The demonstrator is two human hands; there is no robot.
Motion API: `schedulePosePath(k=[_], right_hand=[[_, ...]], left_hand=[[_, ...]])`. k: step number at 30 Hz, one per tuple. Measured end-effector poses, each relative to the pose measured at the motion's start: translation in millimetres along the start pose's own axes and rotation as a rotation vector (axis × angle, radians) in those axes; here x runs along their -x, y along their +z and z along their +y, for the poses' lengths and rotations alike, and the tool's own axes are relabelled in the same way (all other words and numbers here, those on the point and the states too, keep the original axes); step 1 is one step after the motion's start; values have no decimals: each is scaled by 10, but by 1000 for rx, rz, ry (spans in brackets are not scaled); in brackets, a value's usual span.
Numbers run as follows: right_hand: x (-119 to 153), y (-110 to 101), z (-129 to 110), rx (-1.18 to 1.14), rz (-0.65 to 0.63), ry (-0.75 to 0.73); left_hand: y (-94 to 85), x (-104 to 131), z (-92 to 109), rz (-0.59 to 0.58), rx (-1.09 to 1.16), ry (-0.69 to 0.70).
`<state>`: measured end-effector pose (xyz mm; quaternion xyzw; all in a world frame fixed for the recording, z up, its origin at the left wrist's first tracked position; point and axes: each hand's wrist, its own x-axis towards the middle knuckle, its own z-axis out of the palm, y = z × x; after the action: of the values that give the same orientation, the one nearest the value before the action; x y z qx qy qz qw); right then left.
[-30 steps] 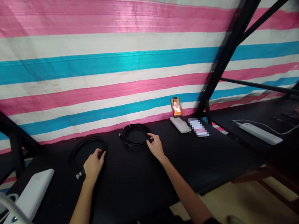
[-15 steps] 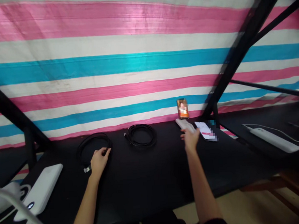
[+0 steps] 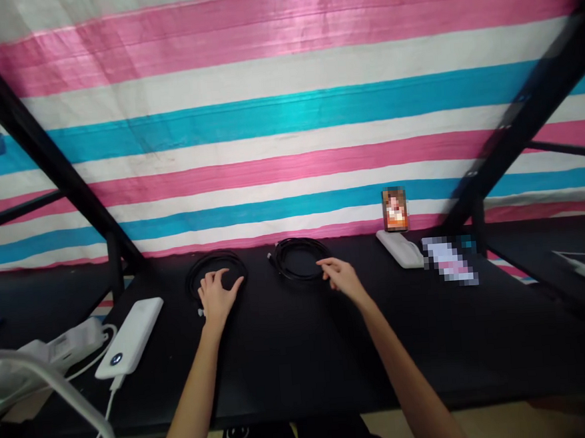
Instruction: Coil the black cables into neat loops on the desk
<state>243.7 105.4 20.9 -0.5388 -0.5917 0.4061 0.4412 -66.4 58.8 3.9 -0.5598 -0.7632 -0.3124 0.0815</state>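
Note:
Two coiled black cables lie on the black table. My left hand (image 3: 218, 296) is over the front of the left coil (image 3: 225, 253), thumb and fingers spread apart. By the right edge of the other coil (image 3: 301, 276) is my right hand (image 3: 340, 277), its index finger stretched toward the cable and the other fingers loosely bent, with nothing seen in it. Farther right, a white device (image 3: 401, 249) lies in front of an upright blurred picture or screen (image 3: 395, 210). Beside it lies a pixelated phone (image 3: 450, 260).
At the left, a white power bank (image 3: 130, 337) has a cable plugged in, near a white power strip (image 3: 74, 346) and a curved white tube (image 3: 68, 388). Black frame bars (image 3: 64, 175) slant up on both sides. Striped sheeting (image 3: 276, 133) hangs behind the table.
My right hand has left the white device and moved left to the right coil. My left hand has opened and the left coil's cable is out of its fingers. The view has turned left.

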Motion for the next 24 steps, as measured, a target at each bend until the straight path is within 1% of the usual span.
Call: schedulePosePath(k=[2,5,7,10,12,14,16,18,20,22,24], right_hand=[[65,243,-40,1,-126,-64],[236,513,-44,-19,-264,-104],[352,650,-33,-22,-350,-110],[461,789,-20,-20,-481,-129],[478,830,-15,-43,-521,-107],[464,836,-11,-105,-513,-40],[444,823,-14,-182,-500,50],[436,807,-30,-226,-506,113],[444,794,-59,-232,-537,139],[460,781,-97,-230,-568,152],[471,764,-135,-243,-580,163]], left_hand=[[-4,0,-15,-86,-84,-24],[-9,-6,-7,-247,-102,56],[-20,-9,24,-318,-92,111],[-62,13,113,-407,-82,136],[-111,71,201,-480,-81,136],[-171,182,311,-547,-65,136],[-234,341,438,-608,4,162],[-288,519,570,-639,112,193],[-324,676,692,-668,235,214],[-339,783,787,-690,355,217],[-335,834,845,-691,450,207]])
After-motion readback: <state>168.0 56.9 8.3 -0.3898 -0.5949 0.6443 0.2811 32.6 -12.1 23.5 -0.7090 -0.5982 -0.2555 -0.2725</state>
